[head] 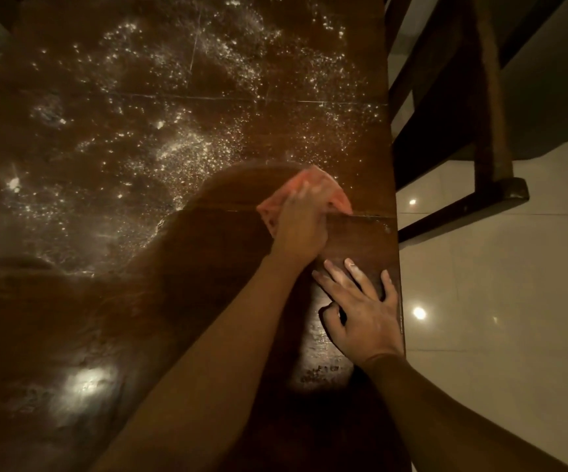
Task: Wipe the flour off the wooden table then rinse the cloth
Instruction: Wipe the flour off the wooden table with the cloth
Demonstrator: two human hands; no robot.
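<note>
Dim room, dark wooden table (71,318), pale tiled floor (497,301) off its right edge. Left hand (301,226) is closed over a pink cloth (339,195), pressing it flat to the wood; motion blur, so exact finger wrap is unclear. Right hand (364,311) lies spread, palm down, just behind it, holding nothing. Flour (180,144) lies ahead and left of the cloth; the left hand is nearer.

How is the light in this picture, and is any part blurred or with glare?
Head view: dim, warm light; bright glare patch on the wooden table near the bottom left, small light reflections on the floor tiles; the left hand and pink cloth are motion-blurred; the right hand is sharper.
</note>
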